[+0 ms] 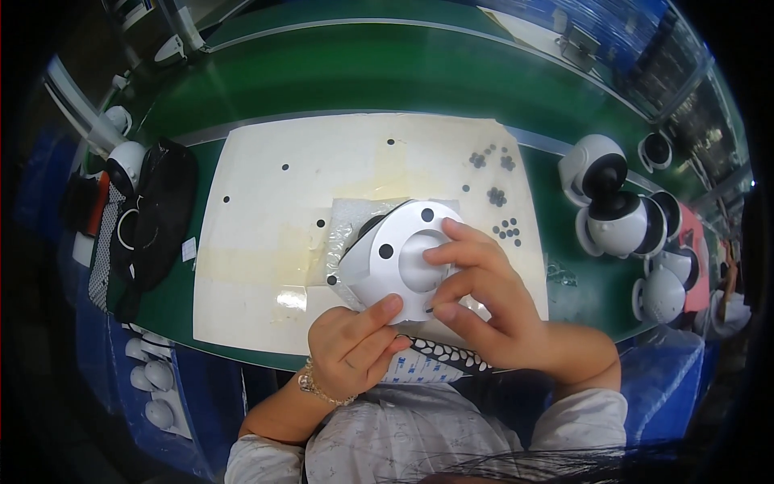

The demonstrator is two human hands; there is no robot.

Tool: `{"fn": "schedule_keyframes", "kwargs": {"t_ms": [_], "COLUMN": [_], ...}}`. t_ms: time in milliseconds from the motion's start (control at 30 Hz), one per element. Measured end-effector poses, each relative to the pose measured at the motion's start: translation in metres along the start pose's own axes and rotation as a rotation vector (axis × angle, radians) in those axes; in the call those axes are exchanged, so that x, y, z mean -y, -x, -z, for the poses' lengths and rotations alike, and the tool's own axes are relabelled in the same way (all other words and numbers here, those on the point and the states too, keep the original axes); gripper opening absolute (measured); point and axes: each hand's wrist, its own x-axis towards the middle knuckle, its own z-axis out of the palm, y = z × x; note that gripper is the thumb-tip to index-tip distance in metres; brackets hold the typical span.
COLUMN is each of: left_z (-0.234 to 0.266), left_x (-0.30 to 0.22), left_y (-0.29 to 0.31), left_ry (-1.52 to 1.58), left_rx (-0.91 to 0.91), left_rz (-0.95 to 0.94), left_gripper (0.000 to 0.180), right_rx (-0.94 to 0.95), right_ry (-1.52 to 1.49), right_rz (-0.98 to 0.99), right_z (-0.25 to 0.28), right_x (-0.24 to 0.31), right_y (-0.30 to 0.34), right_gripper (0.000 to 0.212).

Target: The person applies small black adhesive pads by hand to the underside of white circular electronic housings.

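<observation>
A white dome-shaped camera unit [393, 256] lies upside down on a piece of clear film over a cream work mat [266, 250]. Its round base faces up with small black dots on it. My left hand [355, 339] steadies the unit's near edge with thumb and fingers. My right hand [484, 298] grips the base, fingers over its raised centre hub and thumb by the near edge. A strip of small white pads on dark backing [447, 355] sits between my wrists.
Several loose black round pads [500, 202] lie on the mat's far right. Several white dome cameras [621, 218] crowd the right side of the green bench. A black pouch [161, 210] and another white camera [125, 161] sit at the left. A conveyor belt [387, 73] runs behind.
</observation>
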Motion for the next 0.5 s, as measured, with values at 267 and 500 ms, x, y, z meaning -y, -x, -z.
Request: {"fn": "schedule_keyframes", "kwargs": {"t_ms": [267,500], "left_z": [0.0,0.0], "left_x": [0.0,-0.001], "left_y": [-0.001,-0.001], "left_ry": [-0.011,-0.032], "left_rx": [0.002,-0.002], "left_rz": [0.003,0.003], "left_gripper": [0.016,0.015], "right_rx": [0.067,0.083], "right_ry": [0.129,0.511], "right_rz": [-0.008,0.277], "right_z": [0.008,0.006], "right_x": [0.006,-0.003], "right_y": [-0.002,0.006], "right_gripper": [0.009,0.013]}}
